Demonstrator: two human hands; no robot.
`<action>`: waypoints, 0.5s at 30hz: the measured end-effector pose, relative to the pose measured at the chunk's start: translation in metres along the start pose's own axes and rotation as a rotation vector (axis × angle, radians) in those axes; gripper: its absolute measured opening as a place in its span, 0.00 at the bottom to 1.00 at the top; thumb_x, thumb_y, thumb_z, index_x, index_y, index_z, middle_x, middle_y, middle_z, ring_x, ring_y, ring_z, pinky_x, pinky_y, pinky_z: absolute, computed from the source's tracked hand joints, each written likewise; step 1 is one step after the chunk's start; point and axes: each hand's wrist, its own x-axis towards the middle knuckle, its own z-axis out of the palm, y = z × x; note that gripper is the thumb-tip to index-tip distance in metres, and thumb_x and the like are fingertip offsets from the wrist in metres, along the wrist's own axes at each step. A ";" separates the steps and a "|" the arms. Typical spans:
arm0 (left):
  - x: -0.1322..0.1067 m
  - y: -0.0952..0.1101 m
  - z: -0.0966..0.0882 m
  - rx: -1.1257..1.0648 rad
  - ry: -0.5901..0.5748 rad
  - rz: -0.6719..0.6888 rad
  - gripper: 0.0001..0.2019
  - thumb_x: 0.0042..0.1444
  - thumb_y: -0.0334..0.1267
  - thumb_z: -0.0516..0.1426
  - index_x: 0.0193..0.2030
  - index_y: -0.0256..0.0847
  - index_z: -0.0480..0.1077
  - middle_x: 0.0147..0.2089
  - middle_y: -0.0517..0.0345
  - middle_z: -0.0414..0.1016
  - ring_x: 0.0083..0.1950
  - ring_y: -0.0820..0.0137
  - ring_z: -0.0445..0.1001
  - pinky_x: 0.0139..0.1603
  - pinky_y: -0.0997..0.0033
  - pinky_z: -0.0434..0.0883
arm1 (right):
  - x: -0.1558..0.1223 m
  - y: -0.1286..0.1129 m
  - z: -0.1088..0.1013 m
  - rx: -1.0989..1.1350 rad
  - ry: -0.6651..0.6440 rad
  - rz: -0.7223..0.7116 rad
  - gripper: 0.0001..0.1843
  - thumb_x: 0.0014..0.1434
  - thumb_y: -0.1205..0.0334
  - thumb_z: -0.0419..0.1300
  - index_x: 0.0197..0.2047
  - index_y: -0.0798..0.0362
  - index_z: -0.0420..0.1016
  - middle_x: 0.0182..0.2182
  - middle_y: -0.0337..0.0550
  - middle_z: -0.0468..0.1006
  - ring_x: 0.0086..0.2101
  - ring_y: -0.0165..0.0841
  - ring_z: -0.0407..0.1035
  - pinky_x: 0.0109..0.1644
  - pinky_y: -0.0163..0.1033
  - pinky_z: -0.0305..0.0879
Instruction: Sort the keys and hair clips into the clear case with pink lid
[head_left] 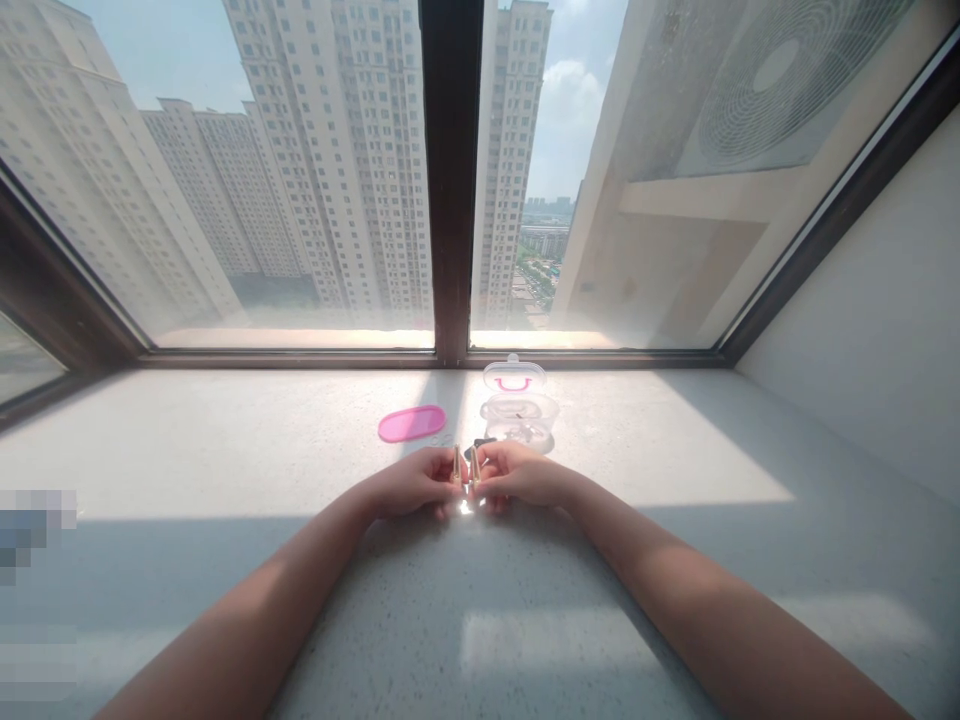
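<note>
1. Along the sunlit pale sill (225, 440), first from the left, I am viewing a pink oval piece (412, 423). It is lying flat beyond the left hand and apart from it. I am judging that spot to be convenient: near, yet leaving the fingers free room.

2. Next to the right, the left hand (431, 482) is closing thumb and fingers on a left gold piece (457, 465). That slim item is standing nearly upright; its narrow form is probably calling for a fingertip pinch rather than a full grip.

3. At centre, the right gold piece (475, 466) is standing just beside the first, with a narrow gap showing between them. Fingers and glare are covering the lower ends, so I am not able to tell whether they are joined.

4. Just beyond the gold pieces, a dark object (480, 445) is showing; I am not confirming its identity or whether fingers are touching it.

5. Further right, the right hand (517, 475) is pinching the right gold piece, mirroring the other, presumably for even control.

6. Beyond that hand, a clear container (517, 410) is sitting near the window frame (452, 200), apparently open. Its pink handle (514, 384) is showing on the part nearest the glass, likely leaving the hollow facing the person.
</note>
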 end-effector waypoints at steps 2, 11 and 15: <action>0.001 -0.002 -0.001 0.002 0.005 -0.012 0.14 0.49 0.39 0.63 0.37 0.36 0.65 0.31 0.58 0.73 0.27 0.75 0.71 0.26 0.77 0.69 | 0.000 0.001 -0.001 0.004 -0.015 0.010 0.18 0.48 0.58 0.69 0.39 0.56 0.69 0.29 0.42 0.78 0.24 0.28 0.72 0.26 0.30 0.66; 0.002 -0.007 -0.003 0.046 0.042 -0.029 0.16 0.46 0.39 0.65 0.37 0.36 0.65 0.29 0.56 0.75 0.25 0.73 0.73 0.25 0.75 0.70 | 0.001 0.004 -0.003 0.016 -0.030 0.018 0.20 0.48 0.56 0.69 0.36 0.56 0.65 0.31 0.46 0.80 0.27 0.31 0.76 0.26 0.30 0.67; 0.001 -0.005 -0.002 0.037 0.039 -0.055 0.16 0.45 0.39 0.66 0.36 0.36 0.65 0.27 0.56 0.75 0.25 0.72 0.74 0.24 0.75 0.70 | 0.001 0.003 -0.002 0.043 -0.014 0.015 0.20 0.47 0.56 0.70 0.35 0.56 0.65 0.30 0.47 0.81 0.28 0.33 0.77 0.25 0.30 0.67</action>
